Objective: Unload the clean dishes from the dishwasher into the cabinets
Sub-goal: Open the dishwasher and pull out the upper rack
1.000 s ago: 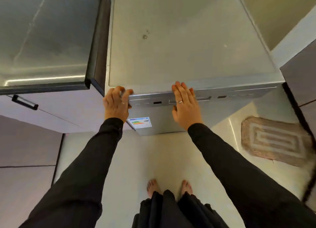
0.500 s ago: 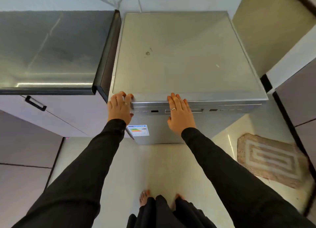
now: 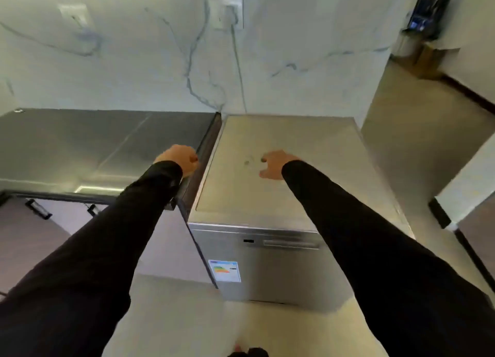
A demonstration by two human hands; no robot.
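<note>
nearest the camera, two black sleeves reach forward over a pale glossy floor (image 3: 171, 316). below them stands the dishwasher (image 3: 270, 273), a boxy brushed-steel unit with its door closed, a colour-banded energy label (image 3: 225, 270) at the lower left of the door and a slim recessed handle slot (image 3: 290, 243) under the top edge. no dishes show; they are presumably inside, so unloading has not begun.

the left hand (image 3: 178, 160) is curled into a loose fist with nothing in it, raised over the gap between the dishwasher and the dark grey tabletop (image 3: 80, 148) beside it. the right hand (image 3: 276, 164) hovers above the dishwasher's flat matte top, fingers bent and spread, gripping nothing; whether it touches the surface i cannot tell.

to do this step well, i'd bring the fingers down into the handle slot, pull evenly with the feet set back, and lower the door with support, since a steel door probably drops heavily.

beneath the smooth, faintly reflective tabletop sit mauve cabinet fronts with black bar handles (image 3: 38, 209). farthest off, a white marble-veined wall (image 3: 134, 62) carries a socket with a cord (image 3: 238, 70) running down behind the dishwasher.
</note>
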